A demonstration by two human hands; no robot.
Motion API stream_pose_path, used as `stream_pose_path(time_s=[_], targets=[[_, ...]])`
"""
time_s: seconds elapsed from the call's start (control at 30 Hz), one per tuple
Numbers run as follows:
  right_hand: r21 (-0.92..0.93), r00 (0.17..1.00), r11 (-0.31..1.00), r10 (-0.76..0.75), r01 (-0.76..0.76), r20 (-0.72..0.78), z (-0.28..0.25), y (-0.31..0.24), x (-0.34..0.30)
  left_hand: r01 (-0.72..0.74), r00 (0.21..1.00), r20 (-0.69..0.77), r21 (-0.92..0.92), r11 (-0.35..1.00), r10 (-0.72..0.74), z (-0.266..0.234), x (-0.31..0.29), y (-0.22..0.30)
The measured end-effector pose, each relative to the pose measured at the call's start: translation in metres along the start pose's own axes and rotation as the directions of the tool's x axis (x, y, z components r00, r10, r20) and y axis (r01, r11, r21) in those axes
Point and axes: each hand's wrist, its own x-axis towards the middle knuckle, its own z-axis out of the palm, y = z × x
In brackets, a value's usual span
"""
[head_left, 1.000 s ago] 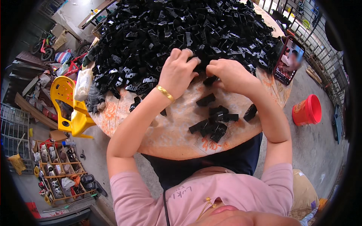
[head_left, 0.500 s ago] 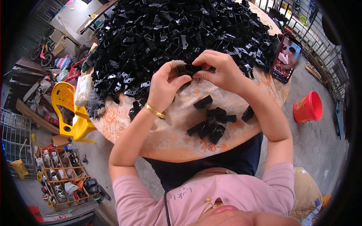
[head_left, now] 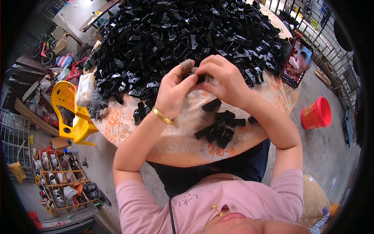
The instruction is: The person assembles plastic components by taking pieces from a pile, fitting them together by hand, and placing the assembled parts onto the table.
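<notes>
A small black part is held between the left hand and right hand. Much of it is hidden.

patterned table under black parts

Grey concrete floor. Curved-edge surface in the middle, orange floral cover. Yellow plastic chair left, wooden shoe rack near left (pretty full). Metal bar fence far right.

The black parts look like smooth, glossy plastic.
</notes>
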Motion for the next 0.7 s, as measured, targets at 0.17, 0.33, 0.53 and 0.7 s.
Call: stream_pose_path(time_s=[0.17, 0.33, 0.53, 0.7], targets=[[0.382, 0.921, 0.842, 0.306, -0.381, 0.243, -0.006, 0.009, 0.002, -0.159, 0.984, 0.123, 0.319, 0.934, 0.126, 0.003, -0.007, 0.01], [0.647, 0.821, 0.505, 0.363, -0.571, 0.442, -0.034, 0.039, 0.005, -0.468, 0.81, 0.584, 0.589, 0.659, 0.054, 0.014, -0.025, 0.023], [-0.314, 0.988, 0.948, 0.098, -0.055, 0.123, 0.005, 0.037, -0.008, -0.618, 0.684, 0.727, 0.537, 0.574, 0.055, 0.019, -0.026, 0.023], [-0.453, 0.964, 0.891, 0.14, -0.022, 0.228, 0.009, 0.033, -0.006, -0.311, 0.885, 0.271, 0.949, 0.048, 0.38, -0.008, -0.007, 0.015]])
